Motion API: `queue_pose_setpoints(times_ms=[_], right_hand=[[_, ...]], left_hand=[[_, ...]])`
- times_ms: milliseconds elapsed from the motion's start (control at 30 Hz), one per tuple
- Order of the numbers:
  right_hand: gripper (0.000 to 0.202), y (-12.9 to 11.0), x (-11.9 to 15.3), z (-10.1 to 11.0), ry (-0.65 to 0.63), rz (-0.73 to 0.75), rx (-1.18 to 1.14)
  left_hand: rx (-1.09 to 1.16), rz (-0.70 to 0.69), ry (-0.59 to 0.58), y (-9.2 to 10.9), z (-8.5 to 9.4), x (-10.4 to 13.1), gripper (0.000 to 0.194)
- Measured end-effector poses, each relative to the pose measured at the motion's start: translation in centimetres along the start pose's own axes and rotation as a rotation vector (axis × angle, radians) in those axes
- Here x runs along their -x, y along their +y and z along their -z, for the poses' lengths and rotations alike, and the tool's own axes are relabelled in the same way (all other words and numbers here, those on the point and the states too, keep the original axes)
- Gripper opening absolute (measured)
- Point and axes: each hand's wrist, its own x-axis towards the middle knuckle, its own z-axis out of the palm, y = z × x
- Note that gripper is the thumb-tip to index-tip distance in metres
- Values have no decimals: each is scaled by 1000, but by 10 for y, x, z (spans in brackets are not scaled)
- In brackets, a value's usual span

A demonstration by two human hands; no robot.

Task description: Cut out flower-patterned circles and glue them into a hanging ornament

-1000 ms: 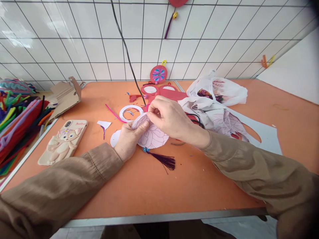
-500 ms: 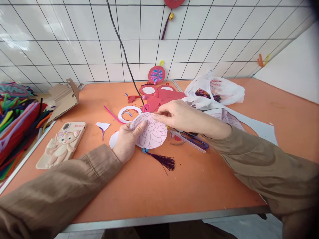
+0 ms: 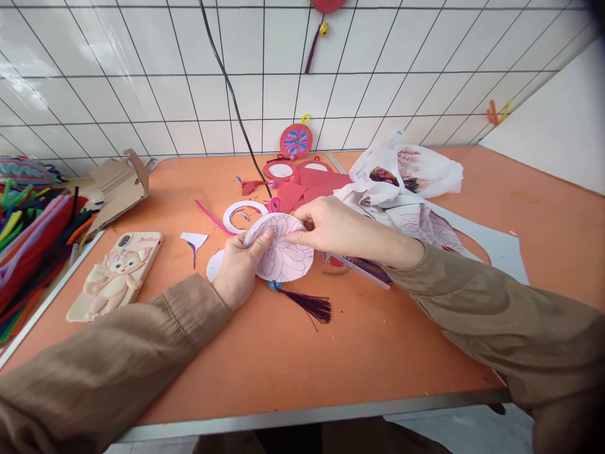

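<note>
A round paper disc (image 3: 286,255) with a petal pattern in thin lines is held up over the orange table. My left hand (image 3: 241,260) grips its left side, thumb on the face and fingers behind. At its upper right edge my right hand (image 3: 324,222) pinches the rim between thumb and fingers. A pink pipe-cleaner loop (image 3: 275,203) sticks out above the disc. Below it hang blue beads (image 3: 273,285) and a dark purple tassel (image 3: 309,304). What lies behind the disc is hidden.
A phone in a cartoon case (image 3: 116,274) lies left, near many coloured pipe cleaners (image 3: 33,252). White paper rings (image 3: 231,217), red paper pieces (image 3: 312,180) and a plastic bag (image 3: 425,170) sit behind. Scissors (image 3: 366,268) lie partly under my right forearm.
My right hand has slid slightly down and left along the disc's edge, its thumb now further over the face. My left hand keeps its hold.
</note>
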Motion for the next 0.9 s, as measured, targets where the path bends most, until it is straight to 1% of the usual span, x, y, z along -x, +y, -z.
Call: queue_pose_setpoints(times_ms=[167, 333, 500, 567, 667, 700, 800, 900], right_hand=[[42, 4, -2, -3, 19, 27, -50], [41, 5, -2, -5, 33, 34, -73], [44, 7, -2, -3, 13, 19, -85], [41, 8, -3, -1, 25, 21, -126], [28, 11, -7, -2, 69, 34, -316], [26, 12, -9, -4, 69, 38, -397], [32, 13, -12, -13, 41, 29, -617], [42, 11, -13, -24, 78, 16, -765]], left_hand=[[45, 15, -29, 1, 0, 1, 45], [59, 37, -22, 5, -1, 2, 48], [61, 53, -28, 4, -2, 1, 48], [54, 53, -33, 3, -1, 0, 47], [43, 45, -43, 2, 0, 0, 44], [38, 41, -45, 2, 0, 0, 43], [25, 33, -41, 2, -1, 0, 40], [24, 35, -35, 2, -1, 0, 40]])
